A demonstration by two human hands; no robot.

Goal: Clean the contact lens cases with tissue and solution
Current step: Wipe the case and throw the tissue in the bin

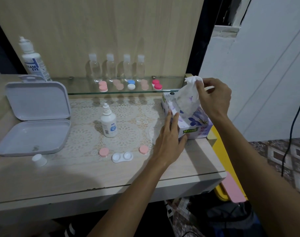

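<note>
Tall white plastic bottle with blue label (33,60), back left: "EAM EYE", first letters cut off. Purple floral cardboard tissue box (195,124), near end panel: green "Mysoft"; pink script beside it illegible. Small white dropper bottle (109,123): label print too small to read.

This looks like a home, at a small dressing or vanity corner. A pale wood-grain worktop (94,178) carries a white lace doily mat (128,117) below a narrow glass shelf (171,86) fixed to a wood-look back panel (111,28). Patterned floor tiles (296,159) and a cracked white plaster wall (265,65) lie beside it.
</note>
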